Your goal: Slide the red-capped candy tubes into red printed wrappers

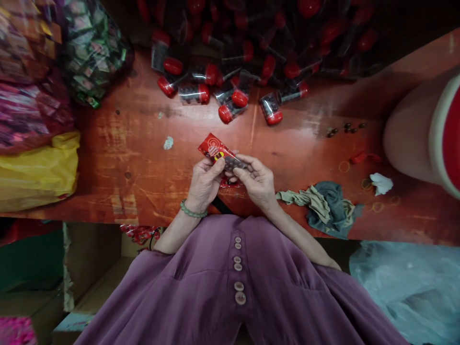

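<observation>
Between your two hands, just above the near part of the tabletop (122, 143), is a small red packet (211, 145) with a clear section showing dark, round pieces. You have it tilted, its printed red end up and to the left, its clear end toward your right hand (258, 181). Your left hand (204, 182), below which a green bead bracelet (193, 209) circles the wrist, grasps the packet with the thumb pressed on its face. Your right grip is closed on the clear end, thumb and fingers pinching it. Another bit of red wrapper (232, 183) shows beneath your hands; you cannot tell what it belongs to.

Beyond the packet, you face a heap of clear jars with red lids (239, 98), many lying on their sides. Left of your hands is a whitish scrap (168, 143), and farther left are a yellow bag (39, 172), a pink bag (34, 112) and a bag of green packets (91, 48). Near your right forearm lie crumpled cloths (328, 206). Past them are a white crumpled tissue (381, 184), a few dark balls (347, 128) and a pale bucket (409, 129).
</observation>
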Demonstrator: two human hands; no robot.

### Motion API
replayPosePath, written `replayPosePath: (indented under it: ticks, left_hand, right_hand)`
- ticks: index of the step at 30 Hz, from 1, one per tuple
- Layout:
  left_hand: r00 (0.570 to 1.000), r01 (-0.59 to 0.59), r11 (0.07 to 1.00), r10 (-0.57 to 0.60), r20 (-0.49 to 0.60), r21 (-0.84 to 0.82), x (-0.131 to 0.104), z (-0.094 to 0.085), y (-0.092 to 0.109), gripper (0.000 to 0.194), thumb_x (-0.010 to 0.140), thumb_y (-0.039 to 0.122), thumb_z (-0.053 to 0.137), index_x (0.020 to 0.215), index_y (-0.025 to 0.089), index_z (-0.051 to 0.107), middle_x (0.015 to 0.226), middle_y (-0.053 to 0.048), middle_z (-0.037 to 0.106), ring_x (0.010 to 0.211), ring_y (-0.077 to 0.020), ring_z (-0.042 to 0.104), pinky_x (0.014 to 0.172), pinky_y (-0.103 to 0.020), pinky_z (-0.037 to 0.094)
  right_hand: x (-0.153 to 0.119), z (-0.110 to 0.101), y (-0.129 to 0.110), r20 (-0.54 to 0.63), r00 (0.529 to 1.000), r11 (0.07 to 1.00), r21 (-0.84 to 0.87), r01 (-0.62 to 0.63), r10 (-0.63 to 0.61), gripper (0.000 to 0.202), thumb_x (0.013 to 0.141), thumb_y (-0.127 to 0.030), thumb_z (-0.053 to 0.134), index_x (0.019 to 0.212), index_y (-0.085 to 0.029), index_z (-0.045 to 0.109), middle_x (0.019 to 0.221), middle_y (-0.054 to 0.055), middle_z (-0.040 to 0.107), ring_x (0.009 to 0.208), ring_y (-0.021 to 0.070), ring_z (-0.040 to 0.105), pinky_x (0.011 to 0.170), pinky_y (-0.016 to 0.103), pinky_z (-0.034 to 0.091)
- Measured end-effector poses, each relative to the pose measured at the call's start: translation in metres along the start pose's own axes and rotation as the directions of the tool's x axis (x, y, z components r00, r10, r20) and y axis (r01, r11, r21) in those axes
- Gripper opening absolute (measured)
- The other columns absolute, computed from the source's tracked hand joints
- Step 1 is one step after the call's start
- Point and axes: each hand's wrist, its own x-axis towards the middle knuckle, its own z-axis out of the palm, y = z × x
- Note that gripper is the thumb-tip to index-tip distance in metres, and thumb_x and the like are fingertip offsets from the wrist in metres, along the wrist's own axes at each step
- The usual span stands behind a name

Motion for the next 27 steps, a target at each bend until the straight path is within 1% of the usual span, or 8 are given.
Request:
replayPosePath:
  ticks: [3,5,10,13,16,22,25,27]
  left_hand:
    - [0.998,-0.025,1.0,0.024,-0.062,-0.015,-0.001,0.001,0.0,0.041,0.064,0.047,0.086,0.094,0.022,0.073,0.1,-0.005,0.077,0.096,-0.0211,0.072,0.077,-0.028,0.058]
    - [0.996,-0.02,1.0,0.019,-0.084,-0.016,-0.004,0.003,-0.002,0.041,0.065,0.049,0.085,0.092,0.021,0.072,0.1,-0.006,0.077,0.101,-0.0241,0.072,0.078,-0.03,0.058]
    - [0.999,0.017,1.0,-0.017,-0.052,-0.014,-0.013,0.01,-0.009,0.041,0.065,0.049,0.085,0.089,0.02,0.072,0.094,-0.006,0.077,0.109,-0.0262,0.07,0.091,-0.036,0.057]
    - [0.999,0.022,1.0,-0.022,-0.026,-0.007,-0.021,0.016,-0.011,0.04,0.063,0.05,0.086,0.086,0.019,0.074,0.09,-0.006,0.077,0.108,-0.0264,0.07,0.097,-0.039,0.055]
    - [0.999,-0.003,1.0,0.003,0.033,0.003,-0.028,0.02,-0.013,0.036,0.066,0.048,0.085,0.086,0.02,0.076,0.093,-0.006,0.078,0.106,-0.0263,0.071,0.099,-0.041,0.054]
    - [0.992,-0.052,0.995,0.042,0.12,0.086,-0.044,0.017,-0.017,0.028,0.075,0.045,0.079,0.089,0.021,0.077,0.103,-0.008,0.077,0.113,-0.0253,0.068,0.106,-0.042,0.049]
    - [0.992,-0.026,0.995,0.013,0.128,0.097,-0.051,0.013,-0.019,0.029,0.075,0.044,0.079,0.092,0.02,0.077,0.105,-0.008,0.076,0.112,-0.0244,0.067,0.109,-0.041,0.046]
    - [0.991,-0.025,0.994,0.01,0.133,0.108,-0.055,0.01,-0.017,0.03,0.075,0.043,0.079,0.093,0.019,0.077,0.106,-0.008,0.076,0.11,-0.0241,0.068,0.108,-0.04,0.047]
  right_hand:
    - [0.002,-0.002,0.002,0.066,0.997,0.999,0.014,-0.03,0.029,0.048,0.076,-0.045,0.077,0.115,-0.023,0.059,0.102,0.003,0.075,0.078,0.0123,0.074,0.07,0.026,0.063]
    - [0.002,-0.004,0.003,0.07,0.997,1.0,0.014,-0.018,0.017,0.048,0.075,-0.046,0.078,0.111,-0.023,0.058,0.1,0.002,0.074,0.077,0.0119,0.073,0.073,0.027,0.062]
    - [0.001,-0.011,0.003,0.096,0.995,1.0,-0.009,0.026,-0.025,0.042,0.07,-0.045,0.082,0.092,-0.023,0.053,0.084,-0.002,0.071,0.072,0.0108,0.07,0.074,0.028,0.06]
    - [0.0,-0.016,0.003,0.099,0.993,0.994,-0.078,0.077,-0.069,0.046,0.066,-0.043,0.085,0.082,-0.024,0.046,0.076,-0.006,0.067,0.067,0.01,0.067,0.067,0.025,0.058]
    - [-0.002,-0.02,0.005,0.057,0.984,0.973,-0.149,0.175,-0.168,0.053,0.063,-0.042,0.087,0.076,-0.024,0.039,0.071,-0.009,0.062,0.059,0.0082,0.062,0.057,0.022,0.053]
    - [-0.01,-0.03,0.012,0.057,0.913,0.85,-0.345,0.398,-0.405,0.054,0.064,-0.05,0.086,0.073,-0.025,0.039,0.059,-0.009,0.056,0.048,0.009,0.05,0.049,0.023,0.044]
    - [-0.014,-0.031,0.016,0.09,0.869,0.774,-0.419,0.476,-0.486,0.053,0.065,-0.053,0.084,0.071,-0.025,0.039,0.062,-0.006,0.062,0.045,0.0098,0.049,0.045,0.025,0.041]
    - [-0.015,-0.029,0.016,0.138,0.822,0.714,-0.43,0.552,-0.553,0.052,0.066,-0.051,0.084,0.07,-0.025,0.039,0.067,-0.003,0.068,0.044,0.0098,0.05,0.044,0.025,0.04]
